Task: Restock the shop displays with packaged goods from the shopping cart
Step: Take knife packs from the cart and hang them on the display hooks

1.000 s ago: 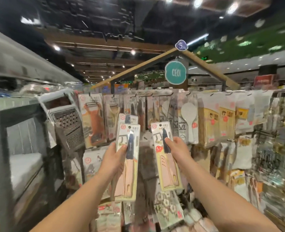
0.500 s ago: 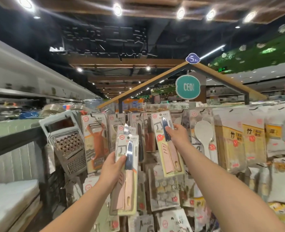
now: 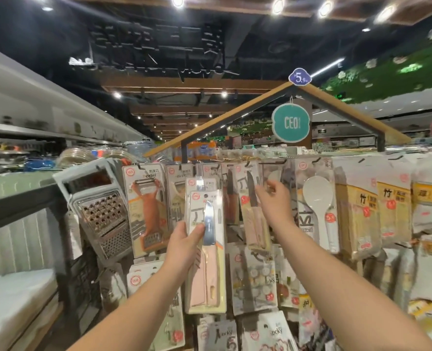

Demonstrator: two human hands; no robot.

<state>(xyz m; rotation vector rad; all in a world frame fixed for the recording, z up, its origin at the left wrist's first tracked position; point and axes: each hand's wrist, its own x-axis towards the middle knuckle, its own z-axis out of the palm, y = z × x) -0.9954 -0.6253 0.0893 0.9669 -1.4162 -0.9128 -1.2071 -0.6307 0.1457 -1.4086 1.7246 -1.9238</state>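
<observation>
At the far left a grey shelf rail point(image 3: 19, 198) runs toward the display, and below it a dark frame post stands close to a metal box grater point(image 3: 100, 214) that hangs tilted, leaving little open room on that side. Next come two peeler packs point(image 3: 147, 209) hanging side by side on their hooks.

The left hand point(image 3: 184, 247) grips a stack of carded knife packs point(image 3: 207, 252) by the left edge, thumb curled over the front beside the blade, the other fingers hidden behind the card. Two cards show plainly in the stack, the rear one peeking above the front.

To the right, one more knife pack point(image 3: 254, 211) hangs on a top-row hook. The right hand point(image 3: 275, 201) is raised just beside its upper right edge, fingers spread and loosely bent; whether they touch the card cannot be told.

Further right hangs one white rice paddle pack point(image 3: 318, 201), then three yellow-labelled bags point(image 3: 354, 211) crowded edge to edge.
</observation>
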